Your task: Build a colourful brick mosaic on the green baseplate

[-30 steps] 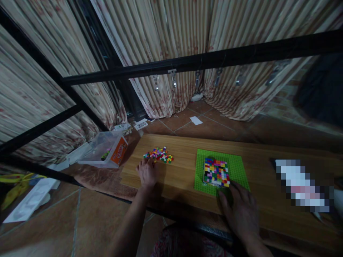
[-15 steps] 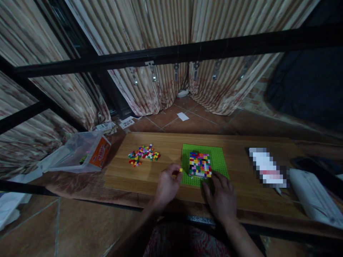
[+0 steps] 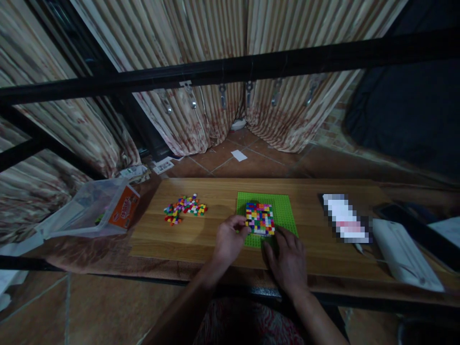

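Observation:
A block of multicoloured toy bricks (image 3: 260,218) stands on a green studded baseplate (image 3: 285,213). My left hand (image 3: 230,239) is closed in a pinch at the block's left side, with a small yellow brick (image 3: 247,223) between thumb and fingertips. Whether that brick touches the block cannot be made out. By the block's near right corner, my right hand (image 3: 287,256) lies with its fingers stretched out over the baseplate's front edge. Farther left, a loose pile of small coloured bricks (image 3: 187,206) is spread on the wooden board (image 3: 212,187).
A clear plastic tub (image 3: 89,206) with an orange label sits left of the board. On the right are a pixelated phone-like item (image 3: 345,218), a white device (image 3: 406,254) with a cable and a dark object (image 3: 417,230). A black metal bar (image 3: 215,72) crosses beyond the board.
My left hand has moved right with the yellow brick, from the baseplate's left edge to the block's side. My right hand stays near the block. The whole view has shifted slightly.

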A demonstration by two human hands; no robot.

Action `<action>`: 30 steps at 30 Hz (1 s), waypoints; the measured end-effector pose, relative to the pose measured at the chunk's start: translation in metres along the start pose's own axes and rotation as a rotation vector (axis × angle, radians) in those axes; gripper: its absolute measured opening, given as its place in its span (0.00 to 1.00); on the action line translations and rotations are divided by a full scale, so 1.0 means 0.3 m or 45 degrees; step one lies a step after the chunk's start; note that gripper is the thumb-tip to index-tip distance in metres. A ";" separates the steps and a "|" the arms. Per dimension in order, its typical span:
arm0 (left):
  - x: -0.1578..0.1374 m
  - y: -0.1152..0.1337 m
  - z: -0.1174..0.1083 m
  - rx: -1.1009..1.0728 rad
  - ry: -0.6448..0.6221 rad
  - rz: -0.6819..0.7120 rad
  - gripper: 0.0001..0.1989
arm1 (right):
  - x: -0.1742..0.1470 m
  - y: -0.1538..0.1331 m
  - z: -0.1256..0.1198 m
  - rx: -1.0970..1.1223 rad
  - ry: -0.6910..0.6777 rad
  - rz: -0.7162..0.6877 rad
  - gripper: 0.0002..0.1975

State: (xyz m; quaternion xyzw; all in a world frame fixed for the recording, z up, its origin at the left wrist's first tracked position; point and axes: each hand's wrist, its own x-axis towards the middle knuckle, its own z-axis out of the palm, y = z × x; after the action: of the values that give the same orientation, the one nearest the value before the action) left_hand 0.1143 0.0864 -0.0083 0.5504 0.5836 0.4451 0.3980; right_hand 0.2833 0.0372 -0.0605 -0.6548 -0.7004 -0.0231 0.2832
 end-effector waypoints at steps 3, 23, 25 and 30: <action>0.000 0.003 0.004 0.019 0.014 0.001 0.10 | 0.000 -0.002 -0.001 0.006 -0.002 0.001 0.22; 0.040 -0.028 0.004 -0.299 -0.048 -0.133 0.07 | 0.001 -0.003 -0.002 0.014 0.003 0.001 0.21; 0.044 -0.028 0.007 -0.305 -0.048 -0.138 0.07 | 0.001 -0.003 -0.001 0.023 0.010 -0.004 0.20; 0.052 -0.023 0.003 -0.320 -0.032 -0.168 0.07 | 0.001 -0.002 -0.001 0.035 0.009 0.002 0.20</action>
State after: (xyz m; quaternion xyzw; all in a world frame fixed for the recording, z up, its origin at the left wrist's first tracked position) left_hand 0.1118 0.1020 -0.0147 0.4620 0.5531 0.4805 0.4997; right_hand 0.2829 0.0372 -0.0599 -0.6512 -0.6992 -0.0155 0.2947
